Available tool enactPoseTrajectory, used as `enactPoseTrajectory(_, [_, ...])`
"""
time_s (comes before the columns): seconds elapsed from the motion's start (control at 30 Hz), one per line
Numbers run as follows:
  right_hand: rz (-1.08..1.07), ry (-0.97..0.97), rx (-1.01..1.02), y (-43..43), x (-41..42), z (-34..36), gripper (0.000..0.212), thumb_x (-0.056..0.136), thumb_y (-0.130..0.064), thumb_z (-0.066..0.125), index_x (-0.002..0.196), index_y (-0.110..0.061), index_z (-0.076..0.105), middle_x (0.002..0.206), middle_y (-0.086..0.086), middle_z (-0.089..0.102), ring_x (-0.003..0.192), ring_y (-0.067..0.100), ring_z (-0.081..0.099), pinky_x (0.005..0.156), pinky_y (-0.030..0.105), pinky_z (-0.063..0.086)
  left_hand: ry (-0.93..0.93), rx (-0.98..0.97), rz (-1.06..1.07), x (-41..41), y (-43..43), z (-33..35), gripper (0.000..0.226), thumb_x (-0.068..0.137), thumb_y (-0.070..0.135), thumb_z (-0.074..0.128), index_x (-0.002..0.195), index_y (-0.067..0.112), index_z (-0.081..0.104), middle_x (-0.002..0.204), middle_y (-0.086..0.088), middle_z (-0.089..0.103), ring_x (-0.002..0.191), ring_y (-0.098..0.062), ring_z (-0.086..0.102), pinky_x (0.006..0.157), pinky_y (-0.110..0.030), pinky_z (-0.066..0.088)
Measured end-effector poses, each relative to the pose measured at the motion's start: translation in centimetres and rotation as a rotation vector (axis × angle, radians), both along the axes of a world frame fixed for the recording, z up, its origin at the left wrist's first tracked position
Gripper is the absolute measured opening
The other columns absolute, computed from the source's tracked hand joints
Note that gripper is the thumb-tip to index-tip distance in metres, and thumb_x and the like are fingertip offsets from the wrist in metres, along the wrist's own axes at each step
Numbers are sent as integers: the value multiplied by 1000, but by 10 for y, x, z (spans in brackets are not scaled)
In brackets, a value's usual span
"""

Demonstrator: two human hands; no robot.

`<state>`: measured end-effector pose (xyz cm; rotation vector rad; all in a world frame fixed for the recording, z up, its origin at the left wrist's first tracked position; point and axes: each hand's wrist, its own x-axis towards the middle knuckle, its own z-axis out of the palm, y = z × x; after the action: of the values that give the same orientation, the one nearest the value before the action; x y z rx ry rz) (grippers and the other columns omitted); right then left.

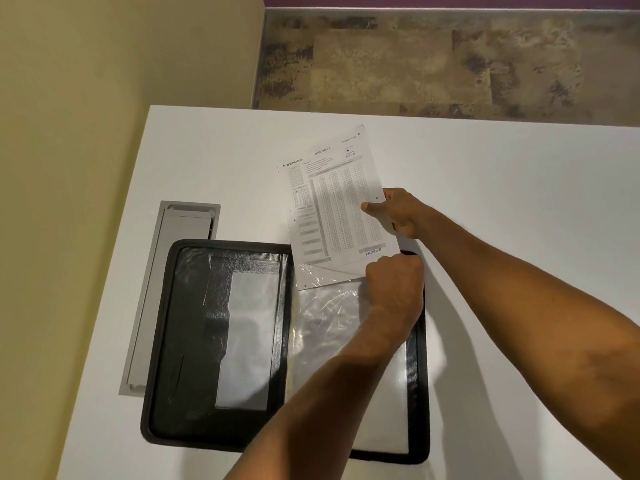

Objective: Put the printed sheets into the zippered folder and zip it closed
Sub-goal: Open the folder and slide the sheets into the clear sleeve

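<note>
- A black zippered folder (221,341) is laid open and flat on a white table (485,188); every place below is given relative to this folder.
- On the folder's left half, dark pockets with a pale translucent strip (247,341) are seen.
- On the folder's right half, a clear plastic sleeve (325,317) is spread, crinkled and glossy.
- The printed sheets (336,202) are held tilted across the folder's far right edge; most of their length is seen beyond the folder over the table, while their near corner is tucked under the top of the plastic sleeve.
- At least two sheets are made out, slightly fanned; the top one is covered in a dense grid of small marks.
- The right hand (398,211) is closed on the right edge of the sheets, thumb on top, just beyond the folder's far right corner.
- The left hand (394,285) is curled at the sleeve's top edge on the folder's right half, touching the sheets' near end; whether plastic or paper is pinched cannot be told.
- A grey cable hatch (173,289) is set into the table just beside the folder's left edge.
</note>
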<state>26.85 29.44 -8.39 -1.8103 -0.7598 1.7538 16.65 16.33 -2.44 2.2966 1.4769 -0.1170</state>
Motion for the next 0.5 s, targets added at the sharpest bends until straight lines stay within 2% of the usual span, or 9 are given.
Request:
enactPoseTrajectory(0.13, [-33,12,3,-6,1,-5,43,95,-12,74,136,-5,64,133,11,70,121,30,66,111,48,50,-31,-29,3,-1,-1,-10,21,69,2,86,83,11,72,72,-9,67,60,-29,67,55,-33,43])
enactPoseTrajectory(0.23, [-46,-9,-2,-10,1,-6,41,94,-14,75,134,-6,65,131,11,70,119,30,67,109,47,51,-62,-13,-19,-1,-2,-18,24,69,4,89,88,9,76,83,-14,70,60,-30,67,55,-36,50])
enactPoseTrajectory(0.37, [-92,-14,-59,-13,-2,-6,37,93,-15,76,128,-7,67,125,10,72,106,26,70,83,37,59,-105,21,-44,-5,4,-25,14,77,5,83,86,12,76,87,-11,69,59,-28,66,54,-39,55])
enactPoseTrajectory(0.4, [-105,-10,-73,-14,-3,-7,37,93,-15,76,128,-6,67,124,11,72,104,26,70,82,37,59,-129,28,-41,-7,7,-28,10,81,6,80,85,13,75,87,-10,69,59,-28,66,55,-39,54])
enactPoseTrajectory(0.5, [-144,0,-92,-19,-4,-11,35,93,-15,77,126,-8,68,125,11,73,106,28,70,93,44,59,-199,15,19,-11,16,-34,7,91,12,67,87,15,73,88,-6,68,62,-28,65,57,-35,47])
